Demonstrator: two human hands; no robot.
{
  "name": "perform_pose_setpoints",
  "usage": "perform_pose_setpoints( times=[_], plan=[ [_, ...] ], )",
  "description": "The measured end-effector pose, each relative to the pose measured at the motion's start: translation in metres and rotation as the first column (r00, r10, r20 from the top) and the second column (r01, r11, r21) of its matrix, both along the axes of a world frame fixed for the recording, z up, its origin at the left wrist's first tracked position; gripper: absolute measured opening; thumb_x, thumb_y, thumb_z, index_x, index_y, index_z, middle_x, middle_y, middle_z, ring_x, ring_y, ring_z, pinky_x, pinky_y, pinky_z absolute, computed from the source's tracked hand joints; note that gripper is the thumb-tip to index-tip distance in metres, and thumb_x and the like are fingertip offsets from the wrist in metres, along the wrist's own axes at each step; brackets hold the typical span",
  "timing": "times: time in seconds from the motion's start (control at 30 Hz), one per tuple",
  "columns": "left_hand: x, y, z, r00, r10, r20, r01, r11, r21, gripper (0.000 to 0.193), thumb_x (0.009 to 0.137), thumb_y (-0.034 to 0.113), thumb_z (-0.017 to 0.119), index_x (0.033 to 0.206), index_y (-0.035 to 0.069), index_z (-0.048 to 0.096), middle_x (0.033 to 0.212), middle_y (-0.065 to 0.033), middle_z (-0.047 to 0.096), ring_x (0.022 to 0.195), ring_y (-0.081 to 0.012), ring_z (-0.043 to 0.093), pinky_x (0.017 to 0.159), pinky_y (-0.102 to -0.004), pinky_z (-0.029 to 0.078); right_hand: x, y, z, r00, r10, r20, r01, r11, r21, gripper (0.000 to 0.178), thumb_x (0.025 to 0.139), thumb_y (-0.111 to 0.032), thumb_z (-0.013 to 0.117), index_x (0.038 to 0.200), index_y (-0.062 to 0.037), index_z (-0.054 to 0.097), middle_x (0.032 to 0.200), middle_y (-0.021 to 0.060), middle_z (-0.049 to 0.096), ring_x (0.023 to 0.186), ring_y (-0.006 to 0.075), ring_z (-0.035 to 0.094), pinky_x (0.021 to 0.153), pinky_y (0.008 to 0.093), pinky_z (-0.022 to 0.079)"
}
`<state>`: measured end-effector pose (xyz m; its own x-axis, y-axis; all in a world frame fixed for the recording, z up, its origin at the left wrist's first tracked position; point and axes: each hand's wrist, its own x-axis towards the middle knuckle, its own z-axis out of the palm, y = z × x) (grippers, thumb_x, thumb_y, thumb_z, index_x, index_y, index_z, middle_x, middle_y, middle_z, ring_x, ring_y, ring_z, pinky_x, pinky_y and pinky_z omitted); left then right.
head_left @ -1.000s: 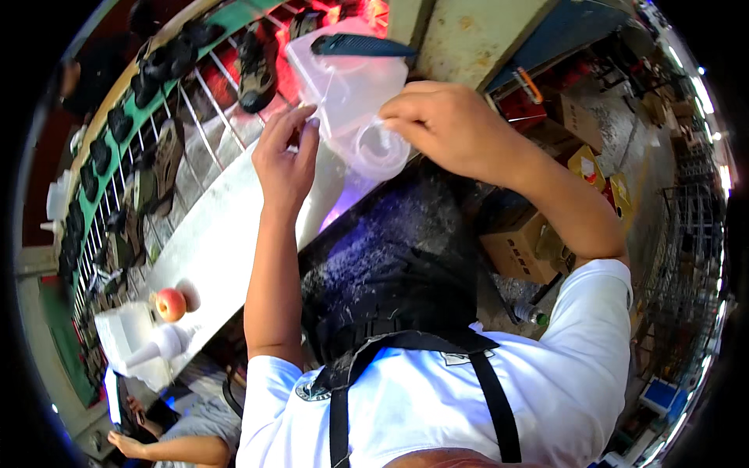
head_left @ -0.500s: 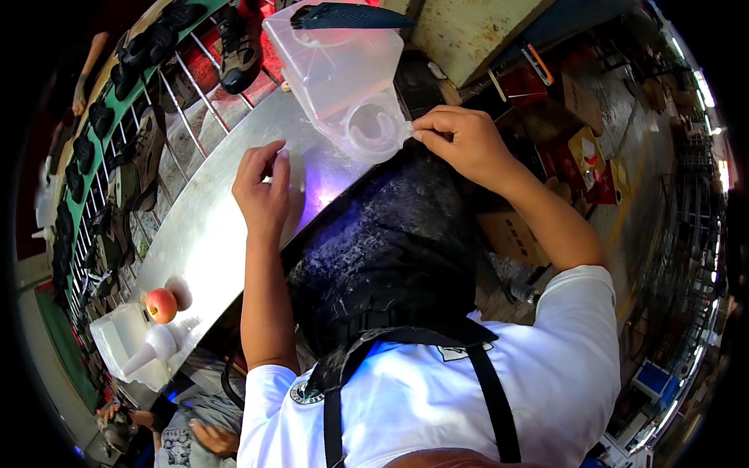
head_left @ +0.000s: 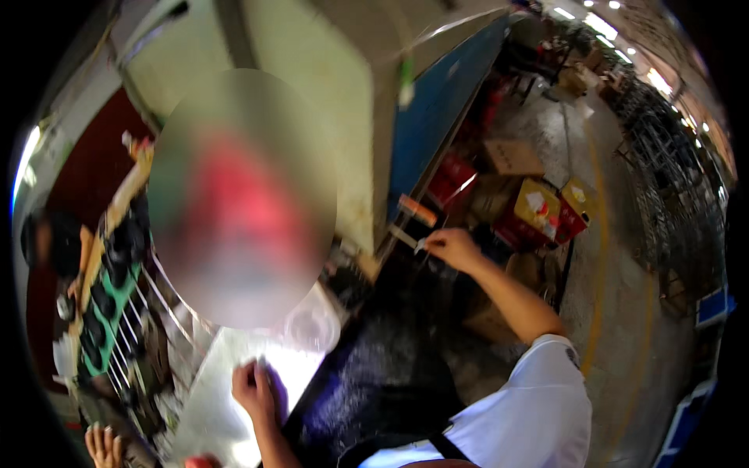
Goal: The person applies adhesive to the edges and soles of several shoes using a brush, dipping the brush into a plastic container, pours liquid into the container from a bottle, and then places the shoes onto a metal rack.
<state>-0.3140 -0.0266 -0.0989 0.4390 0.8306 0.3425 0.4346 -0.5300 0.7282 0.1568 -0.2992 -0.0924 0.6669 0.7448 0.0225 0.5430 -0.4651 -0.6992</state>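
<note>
Left hand [head_left: 256, 388] lies flat, fingers loosely curled, grasping nothing, pressed on the white table [head_left: 211, 413] near its right edge, just below a clear plastic bag [head_left: 310, 324] lying at the table's far end. Right hand [head_left: 452, 248] reaches out well apart to the right, arm nearly straight, fingertips pinched on a small thin white piece [head_left: 412, 242]; its kind is too small to tell. Best to keep that pinch firm and the left palm steady. Cardboard boxes [head_left: 546, 207] stand on the floor beyond.
</note>
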Motion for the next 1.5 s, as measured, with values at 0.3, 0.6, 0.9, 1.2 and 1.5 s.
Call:
perform_pose_setpoints(
  times=[0.3, 0.6, 0.9, 1.2, 1.5],
  plan=[
    [-0.081, 0.097, -0.137, 0.889, -0.104, 0.446, 0.255, 0.922, -0.293, 0.002, 0.091, 0.003, 0.065, 0.090, 0.004, 0.065, 0.081, -0.0030, 0.060, 0.072, -0.0171, 0.056, 0.067, -0.0318, 0.049, 0.136, 0.113, -0.175, 0.943, -0.251, 0.218, 0.311, 0.899, -0.308, 0.025, 0.094, -0.017, 0.062, 0.116, -0.0093, 0.072, 0.112, 0.0166, 0.070, 0.101, 0.0373, 0.069, 0.076, 0.0488, 0.057],
    [-0.002, -0.011, 0.009, 0.959, -0.007, -0.282, 0.042, 0.992, 0.120, 0.029, 0.097, 0.028, 0.062, 0.098, 0.002, 0.073, 0.090, -0.0210, 0.064, 0.081, -0.0374, 0.063, 0.075, -0.0481, 0.053, 0.121, 0.142, -0.197, 0.944, -0.315, 0.101, 0.329, 0.863, -0.383, 0.018, 0.099, -0.014, 0.058, 0.107, -0.0091, 0.074, 0.102, 0.0156, 0.073, 0.094, 0.0353, 0.072, 0.070, 0.0453, 0.058],
    [0.017, -0.026, 0.034, 0.942, -0.009, -0.334, 0.019, 0.999, 0.027, 0.030, 0.098, 0.032, 0.061, 0.100, 0.006, 0.074, 0.092, -0.0206, 0.065, 0.086, -0.0363, 0.063, 0.081, -0.0496, 0.051, 0.142, 0.151, -0.288, 0.944, -0.298, 0.141, 0.325, 0.913, -0.247, 0.026, 0.100, -0.017, 0.058, 0.120, -0.0058, 0.070, 0.126, 0.0151, 0.066, 0.116, 0.0315, 0.063, 0.089, 0.0438, 0.056],
    [0.014, 0.004, -0.020, 0.979, 0.000, -0.202, 0.009, 0.999, 0.041, 0.010, 0.091, 0.007, 0.067, 0.087, -0.001, 0.069, 0.075, -0.0134, 0.057, 0.069, -0.0289, 0.053, 0.070, -0.0384, 0.047, 0.198, 0.067, -0.369, 0.765, -0.469, -0.441, 0.539, 0.842, 0.040, 0.041, 0.101, -0.037, 0.055, 0.119, -0.0048, 0.072, 0.113, 0.0129, 0.068, 0.103, 0.0256, 0.061, 0.090, 0.0423, 0.047],
    [0.006, -0.015, 0.019, 0.968, 0.059, -0.242, -0.045, 0.997, 0.062, 0.013, 0.091, 0.003, 0.067, 0.102, -0.001, 0.073, 0.087, -0.0070, 0.063, 0.074, -0.0155, 0.057, 0.066, -0.0271, 0.046, 0.126, 0.083, -0.239, 0.973, -0.205, -0.103, 0.141, 0.889, -0.435, 0.024, 0.092, -0.016, 0.063, 0.107, 0.0014, 0.071, 0.101, 0.0251, 0.070, 0.091, 0.0370, 0.069, 0.076, 0.0477, 0.054]
  ],
)
